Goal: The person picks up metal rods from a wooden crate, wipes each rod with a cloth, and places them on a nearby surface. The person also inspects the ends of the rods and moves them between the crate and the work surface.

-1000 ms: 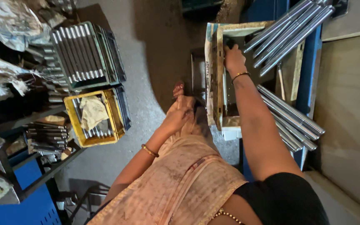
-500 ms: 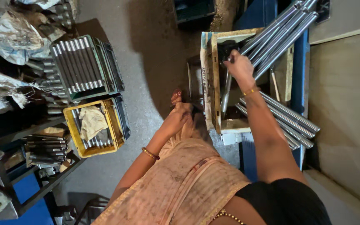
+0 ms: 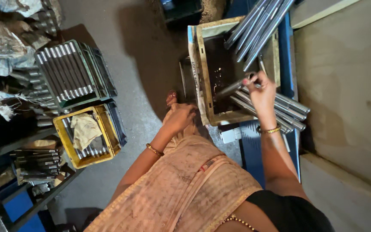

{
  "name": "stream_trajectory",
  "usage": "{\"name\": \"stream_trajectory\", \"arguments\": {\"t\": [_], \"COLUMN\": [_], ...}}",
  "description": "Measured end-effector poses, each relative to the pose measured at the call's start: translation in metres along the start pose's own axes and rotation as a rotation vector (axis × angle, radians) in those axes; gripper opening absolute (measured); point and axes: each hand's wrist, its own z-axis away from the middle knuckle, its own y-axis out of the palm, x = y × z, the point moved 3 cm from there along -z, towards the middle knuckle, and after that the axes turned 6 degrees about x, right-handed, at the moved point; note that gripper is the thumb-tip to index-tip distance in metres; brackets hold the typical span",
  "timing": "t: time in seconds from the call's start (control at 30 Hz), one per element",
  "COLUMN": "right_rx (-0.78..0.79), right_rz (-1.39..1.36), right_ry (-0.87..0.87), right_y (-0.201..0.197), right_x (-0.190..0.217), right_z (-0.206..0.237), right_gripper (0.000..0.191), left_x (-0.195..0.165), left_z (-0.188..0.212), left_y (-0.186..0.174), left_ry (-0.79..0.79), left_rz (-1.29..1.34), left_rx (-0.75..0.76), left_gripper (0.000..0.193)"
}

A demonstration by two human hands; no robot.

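Head view: one hand lifts a steel rod over a crate, the other hangs by the hip.

The right hand is closed round a grey metal rod, slanting above the tan crate, whose dark inside is hard to read. More rods run off the top edge. The left hand hangs loosely curled, its fingers partly hidden; whether it holds anything cannot be told. The yellow crate holds rods under a cloth.

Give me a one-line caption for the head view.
Right hand grips a steel rod over the tan crate; left hand rests beside it.
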Motion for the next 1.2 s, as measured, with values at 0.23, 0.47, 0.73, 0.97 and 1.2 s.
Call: {"name": "stream_trajectory", "arguments": {"t": [0.23,0.47,0.73,0.97,1.2], "right_rx": [-0.068,-0.114,-0.242,-0.303,-0.155], "right_rz": [-0.043,0.032,0.232,0.254,0.190], "right_ry": [-0.114,-0.099,-0.282,-0.267,-0.207], "right_y": [-0.023,-0.018,-0.013,-0.007,0.006], "right_x": [-0.003,-0.039,-0.059,-0.071,-0.079], "right_z": [-0.066,-0.139,-0.194,-0.207,-0.195], "right_gripper": [0.026,0.029,0.041,0.051,0.093], "left_x": [-0.006,-0.002,0.002,-0.001,-0.006], "left_z": [0.003,0.022,0.021,0.010,0.013], "left_y": [0.016,0.002,-0.010,-0.014,-0.022], "left_ry": [-0.024,0.020,-0.005,-0.023,-0.053], "left_rz": [0.006,-0.088,0.025,-0.015,-0.062], "left_rx": [0.066,0.003,-0.003,0.035,0.048], "left_gripper": [0.032,0.031,0.031,0.033,0.033]}}
